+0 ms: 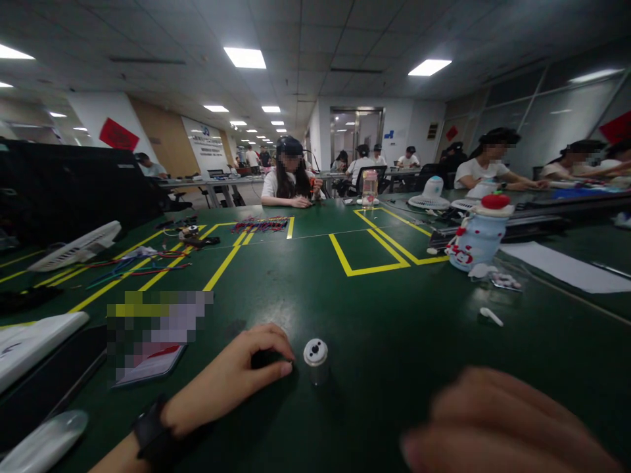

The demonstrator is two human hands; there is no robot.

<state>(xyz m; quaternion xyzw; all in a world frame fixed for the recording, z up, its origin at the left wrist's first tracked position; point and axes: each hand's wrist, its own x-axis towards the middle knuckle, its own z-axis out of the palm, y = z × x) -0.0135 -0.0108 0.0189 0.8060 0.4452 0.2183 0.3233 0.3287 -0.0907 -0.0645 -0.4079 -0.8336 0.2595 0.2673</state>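
Observation:
A small silvery cylinder [316,362] with a white top and dark holes stands upright on the green table; it looks like a small motor. Just left of it, my left hand [254,358] rests on the tabletop, apart from the cylinder. Its fingers are curled, with thumb and forefinger tips brought together; whatever may be between them is too small to make out. A dark watch band circles that wrist. At the lower right, my right hand [497,424] is smeared by motion, well away from the cylinder. Its fingertips are blurred, and I cannot see anything in them.
A light-blue bottle [478,236] stands at the right, with a white earbud [491,316] nearer me. On the left lie loose wires [133,266], a white fan [76,246] and a badge-like card [152,364]. A person [290,174] sits opposite.

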